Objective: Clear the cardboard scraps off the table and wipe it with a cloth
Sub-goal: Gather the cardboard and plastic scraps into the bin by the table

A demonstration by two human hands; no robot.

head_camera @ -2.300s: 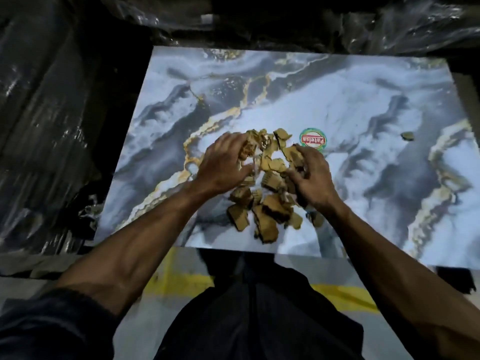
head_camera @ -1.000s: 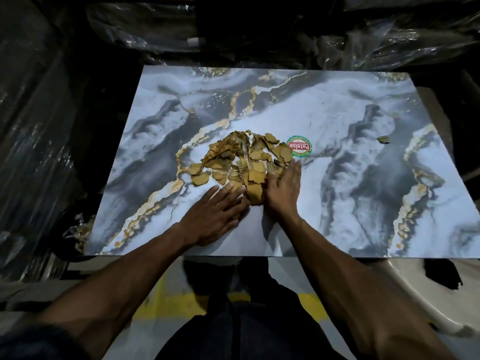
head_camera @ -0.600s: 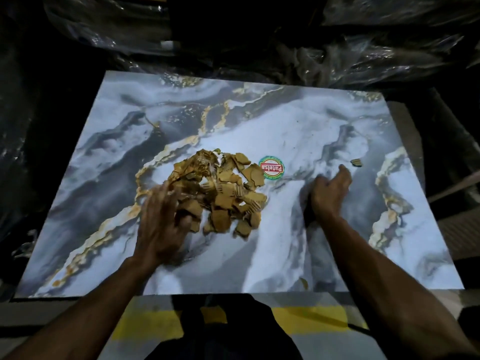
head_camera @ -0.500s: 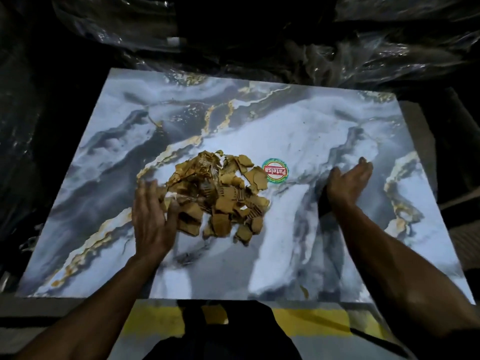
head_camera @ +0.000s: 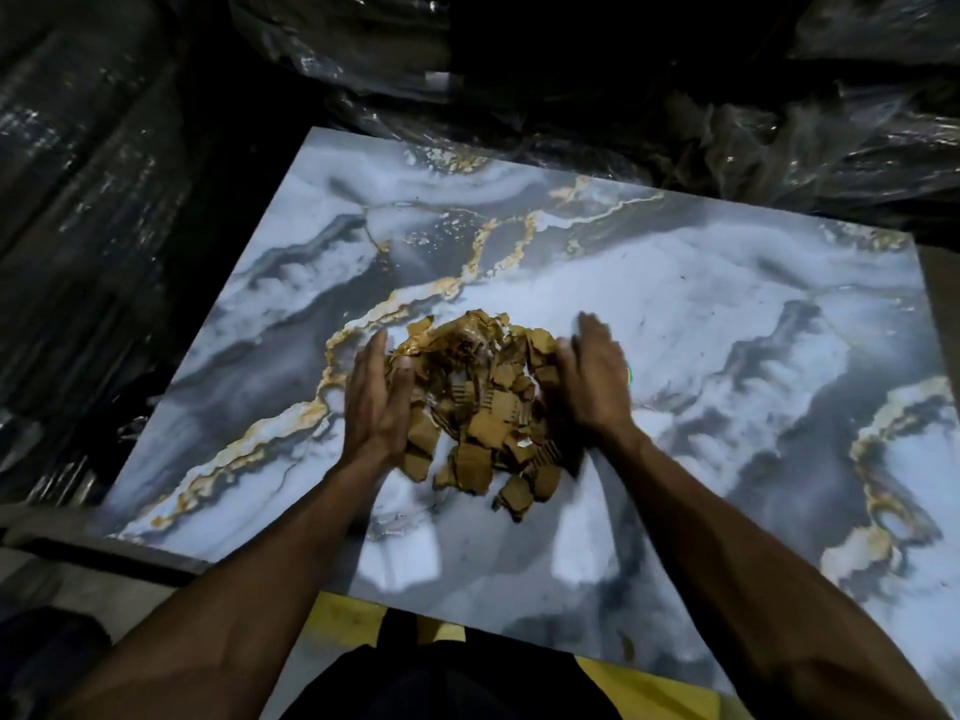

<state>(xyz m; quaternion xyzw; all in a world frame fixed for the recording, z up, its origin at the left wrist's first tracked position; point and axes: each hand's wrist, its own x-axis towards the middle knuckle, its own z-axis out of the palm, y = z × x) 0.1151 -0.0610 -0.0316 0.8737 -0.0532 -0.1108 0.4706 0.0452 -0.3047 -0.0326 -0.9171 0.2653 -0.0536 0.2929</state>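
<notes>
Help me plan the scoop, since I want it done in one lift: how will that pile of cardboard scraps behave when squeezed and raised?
The cardboard scraps are many separate small pieces, so some will likely spill between the left hand and right hand. They look thin, probably light. The glossy table should let them slide easily.

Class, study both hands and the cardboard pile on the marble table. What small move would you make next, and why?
Probably press the left hand and right hand together and scoop up the cardboard scraps. Both open palms already flank the heap on the table, though a few pieces at its near edge lie outside them.
</notes>
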